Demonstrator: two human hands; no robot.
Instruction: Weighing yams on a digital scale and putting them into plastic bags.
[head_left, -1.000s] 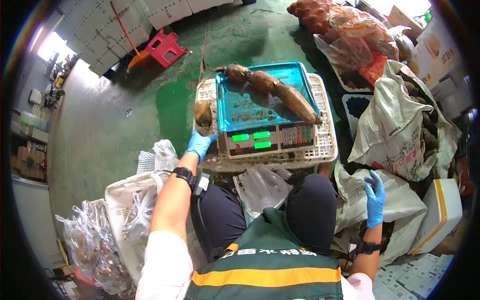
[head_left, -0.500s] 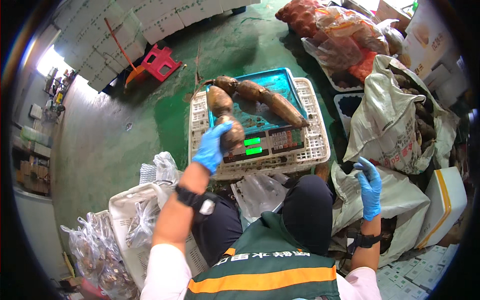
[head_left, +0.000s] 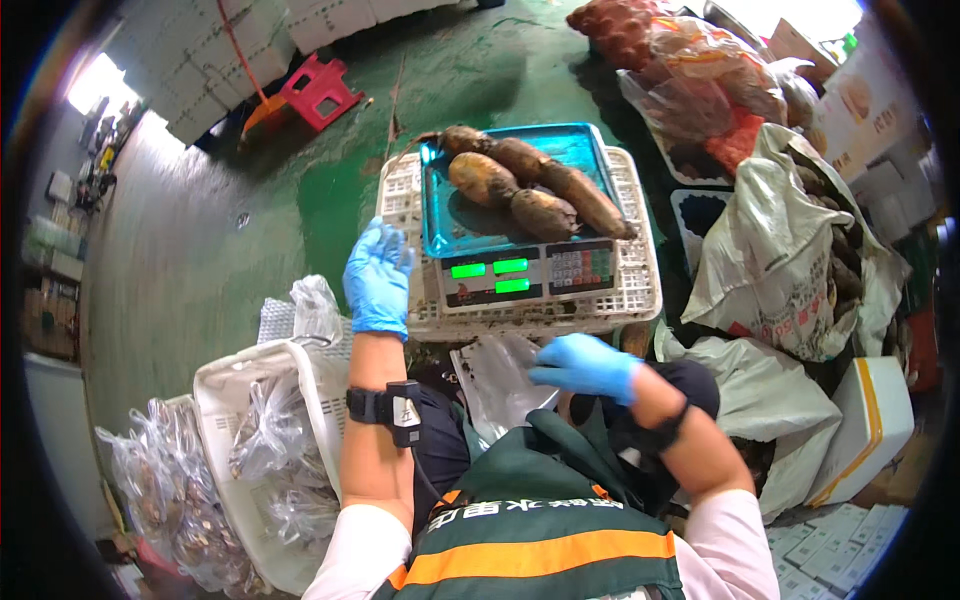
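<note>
Two muddy brown lotus roots lie side by side on the blue pan (head_left: 450,235) of a digital scale (head_left: 490,282) with green lit displays. The shorter lotus root (head_left: 484,180) is in front; the longer lotus root (head_left: 575,190) slants behind it toward the right. My left hand (head_left: 378,280), in a blue glove, is open and empty beside the scale's left side, fingers pointing up. My gloved right hand (head_left: 585,365) reaches leftward over my lap, fingers stretched out toward a stack of clear plastic bags (head_left: 495,375). Whether its fingertips touch the bags is unclear.
Under the scale is an upturned white crate (head_left: 640,265). At left, a white basket (head_left: 215,400) holds bagged goods, beside more filled bags (head_left: 170,490). To the right are woven sacks (head_left: 770,270) and a foam box (head_left: 865,430). A red stool (head_left: 320,90) stands farther off.
The shorter lotus root has been laid on the pan and let go. My left hand has drawn back left of the scale. My right hand has moved left to the plastic bags.
</note>
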